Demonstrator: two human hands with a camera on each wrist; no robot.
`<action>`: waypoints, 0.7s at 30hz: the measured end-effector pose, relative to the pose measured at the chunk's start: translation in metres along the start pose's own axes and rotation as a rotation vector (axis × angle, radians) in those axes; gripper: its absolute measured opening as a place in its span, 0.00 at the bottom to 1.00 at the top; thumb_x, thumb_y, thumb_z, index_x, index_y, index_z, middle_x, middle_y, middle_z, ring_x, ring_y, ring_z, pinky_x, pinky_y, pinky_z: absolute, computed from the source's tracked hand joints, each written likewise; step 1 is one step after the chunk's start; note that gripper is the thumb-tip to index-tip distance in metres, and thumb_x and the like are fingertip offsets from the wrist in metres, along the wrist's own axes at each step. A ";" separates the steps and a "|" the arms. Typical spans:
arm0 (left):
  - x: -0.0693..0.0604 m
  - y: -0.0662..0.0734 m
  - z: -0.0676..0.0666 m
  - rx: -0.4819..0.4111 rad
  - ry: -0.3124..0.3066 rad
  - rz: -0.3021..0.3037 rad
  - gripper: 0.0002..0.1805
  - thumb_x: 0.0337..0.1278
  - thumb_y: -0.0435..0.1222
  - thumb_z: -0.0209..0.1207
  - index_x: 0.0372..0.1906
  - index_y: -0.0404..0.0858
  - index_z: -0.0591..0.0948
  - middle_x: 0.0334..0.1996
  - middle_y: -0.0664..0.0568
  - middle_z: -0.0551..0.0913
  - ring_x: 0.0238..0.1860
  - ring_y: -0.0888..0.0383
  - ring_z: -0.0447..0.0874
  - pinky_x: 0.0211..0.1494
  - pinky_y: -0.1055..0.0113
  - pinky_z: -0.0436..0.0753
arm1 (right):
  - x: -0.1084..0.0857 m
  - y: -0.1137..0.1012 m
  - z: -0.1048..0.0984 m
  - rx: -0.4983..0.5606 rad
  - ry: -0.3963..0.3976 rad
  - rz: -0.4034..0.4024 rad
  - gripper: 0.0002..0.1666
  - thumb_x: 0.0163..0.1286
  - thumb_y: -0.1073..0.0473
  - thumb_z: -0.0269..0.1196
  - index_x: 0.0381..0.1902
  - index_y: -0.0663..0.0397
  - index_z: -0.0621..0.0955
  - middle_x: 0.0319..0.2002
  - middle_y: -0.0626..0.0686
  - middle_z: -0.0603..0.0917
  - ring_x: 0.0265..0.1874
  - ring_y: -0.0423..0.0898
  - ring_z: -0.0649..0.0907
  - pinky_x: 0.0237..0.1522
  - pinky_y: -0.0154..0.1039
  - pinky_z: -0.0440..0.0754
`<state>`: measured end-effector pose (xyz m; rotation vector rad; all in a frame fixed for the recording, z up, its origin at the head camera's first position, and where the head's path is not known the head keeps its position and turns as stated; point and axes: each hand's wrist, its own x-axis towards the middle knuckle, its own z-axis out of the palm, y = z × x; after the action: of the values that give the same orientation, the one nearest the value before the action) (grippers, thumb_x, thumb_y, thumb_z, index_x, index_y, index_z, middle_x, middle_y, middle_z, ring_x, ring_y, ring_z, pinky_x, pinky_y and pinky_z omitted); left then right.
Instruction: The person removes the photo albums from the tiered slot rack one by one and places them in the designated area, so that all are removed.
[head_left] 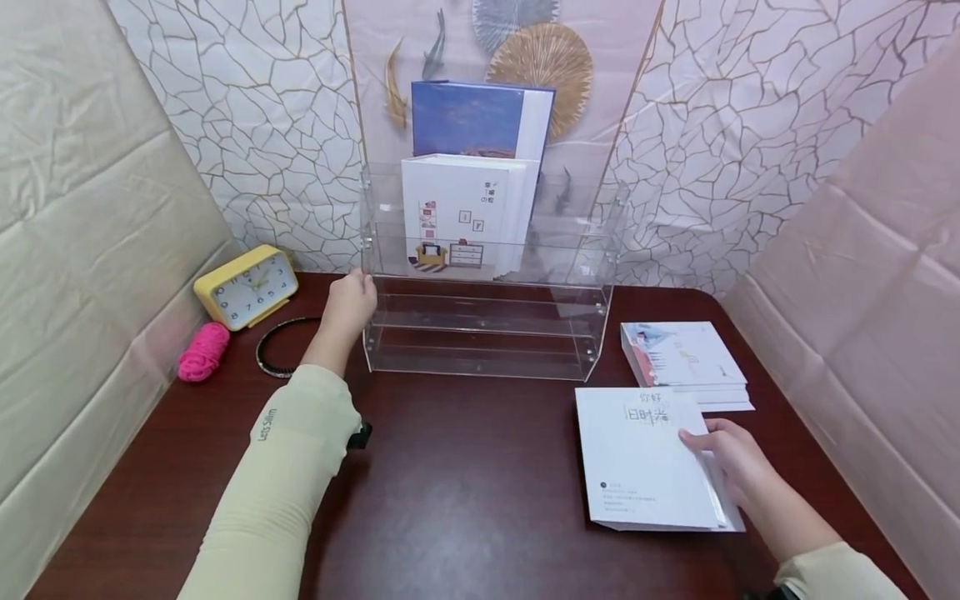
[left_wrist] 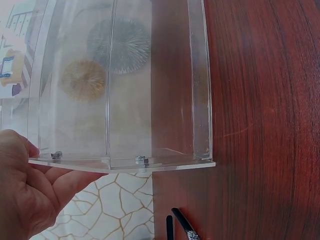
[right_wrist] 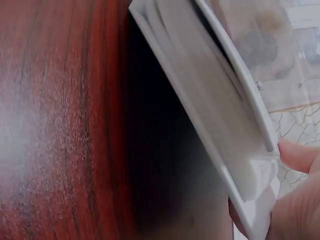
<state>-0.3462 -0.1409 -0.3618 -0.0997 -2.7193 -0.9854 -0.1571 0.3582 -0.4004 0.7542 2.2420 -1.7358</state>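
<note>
"Logging the right hand?"
"Clamped on the near edge of the book — book at its 9 o'clock."
"Rack?"
"Book's 10 to 11 o'clock — left hand nearer, gripping its side."

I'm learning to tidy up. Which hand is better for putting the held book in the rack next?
Probably the right hand: it grips the book by one edge. The left hand holds the rack by its side, so it seems better for steadying.

A desk, clock and bookrack — they suggest a home study corner
</note>
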 end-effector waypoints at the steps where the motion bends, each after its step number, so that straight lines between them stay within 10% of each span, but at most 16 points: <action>1: 0.000 0.000 0.000 0.002 -0.002 -0.002 0.18 0.70 0.36 0.38 0.42 0.24 0.73 0.40 0.29 0.77 0.47 0.36 0.76 0.50 0.47 0.73 | 0.002 0.001 0.000 -0.011 -0.007 0.001 0.31 0.62 0.59 0.64 0.55 0.68 0.63 0.35 0.48 0.76 0.30 0.42 0.79 0.33 0.38 0.77; 12: 0.002 0.002 -0.003 0.007 -0.003 -0.006 0.19 0.70 0.36 0.38 0.44 0.23 0.72 0.40 0.28 0.76 0.47 0.36 0.75 0.50 0.46 0.73 | 0.008 -0.001 0.006 -0.446 0.078 -0.119 0.40 0.67 0.52 0.59 0.59 0.81 0.58 0.52 0.75 0.66 0.46 0.61 0.71 0.40 0.44 0.73; 21: 0.002 0.001 -0.001 0.000 -0.038 -0.031 0.21 0.71 0.36 0.37 0.52 0.22 0.71 0.47 0.27 0.75 0.52 0.36 0.73 0.55 0.46 0.71 | 0.009 0.007 0.010 -0.682 0.087 -0.229 0.30 0.66 0.57 0.57 0.53 0.80 0.64 0.47 0.76 0.70 0.43 0.63 0.72 0.43 0.55 0.73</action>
<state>-0.3483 -0.1414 -0.3598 -0.0765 -2.7633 -1.0021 -0.1623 0.3524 -0.4131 0.4315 2.8052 -0.8871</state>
